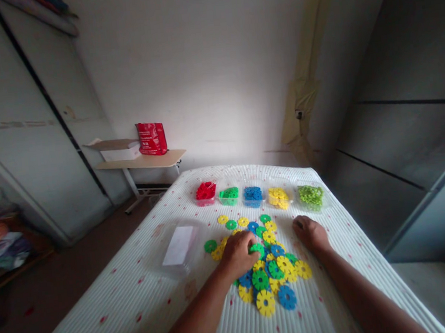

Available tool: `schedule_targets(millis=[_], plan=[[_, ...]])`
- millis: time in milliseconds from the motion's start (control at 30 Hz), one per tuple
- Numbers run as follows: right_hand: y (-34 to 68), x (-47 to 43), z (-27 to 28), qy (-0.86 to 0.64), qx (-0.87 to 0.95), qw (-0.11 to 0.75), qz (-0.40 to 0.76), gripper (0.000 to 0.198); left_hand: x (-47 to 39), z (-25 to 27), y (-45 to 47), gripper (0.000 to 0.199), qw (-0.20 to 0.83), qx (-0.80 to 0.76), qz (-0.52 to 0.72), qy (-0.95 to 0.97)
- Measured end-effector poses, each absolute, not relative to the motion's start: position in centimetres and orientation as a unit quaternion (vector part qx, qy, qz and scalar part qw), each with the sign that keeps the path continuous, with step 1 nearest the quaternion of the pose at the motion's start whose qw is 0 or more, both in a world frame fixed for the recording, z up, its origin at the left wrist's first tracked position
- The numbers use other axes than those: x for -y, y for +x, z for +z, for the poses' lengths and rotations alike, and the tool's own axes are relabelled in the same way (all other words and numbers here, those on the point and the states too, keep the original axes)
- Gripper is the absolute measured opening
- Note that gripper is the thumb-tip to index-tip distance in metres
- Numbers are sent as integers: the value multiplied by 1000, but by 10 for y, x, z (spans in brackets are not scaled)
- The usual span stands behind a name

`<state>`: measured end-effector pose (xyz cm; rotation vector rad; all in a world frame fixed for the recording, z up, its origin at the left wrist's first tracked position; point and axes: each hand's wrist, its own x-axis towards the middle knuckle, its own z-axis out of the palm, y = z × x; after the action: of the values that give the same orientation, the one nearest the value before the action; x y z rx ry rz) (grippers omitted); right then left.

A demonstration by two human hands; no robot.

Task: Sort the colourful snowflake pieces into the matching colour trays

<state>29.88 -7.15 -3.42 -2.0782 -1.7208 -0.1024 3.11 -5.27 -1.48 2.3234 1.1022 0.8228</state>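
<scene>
My left hand (239, 252) is over the pile of loose, notched plastic discs, its fingers closed at the edge of a green disc (257, 249). Yellow, blue and green discs lie loosely heaped under and around it, among them a yellow disc (265, 303) and a blue disc (287, 297) at the near side. To the right of the heap, my right hand (311, 233) rests on the cloth with its fingers curled in. Whatever may be inside those fingers is hidden.
Behind the heap stands a row of clear tubs: red pieces (206, 191), green pieces (229, 194), blue pieces (253, 195), yellow pieces (279, 197) and light green pieces (311, 196). A clear plastic container (177, 269) with a white paper (180, 246) lies left on the striped cloth (136, 297).
</scene>
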Motion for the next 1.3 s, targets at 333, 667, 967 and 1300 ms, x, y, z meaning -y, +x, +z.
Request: schedule_targets(millis=[333, 667, 967, 1300], plan=[[296, 73, -30, -758, 618, 207, -29, 19, -13, 9, 28, 14, 484, -432, 434, 625], [296, 73, -28, -757, 618, 209, -35, 20, -75, 32, 37, 22, 404, -508, 493, 579], [292, 73, -25, -757, 622, 201, -27, 21, 16, -15, 3, 20, 256, -520, 328, 746], [220, 45, 4, -653, 731, 195, -12, 28, 31, -29, -2, 28, 22, -501, 207, 840]])
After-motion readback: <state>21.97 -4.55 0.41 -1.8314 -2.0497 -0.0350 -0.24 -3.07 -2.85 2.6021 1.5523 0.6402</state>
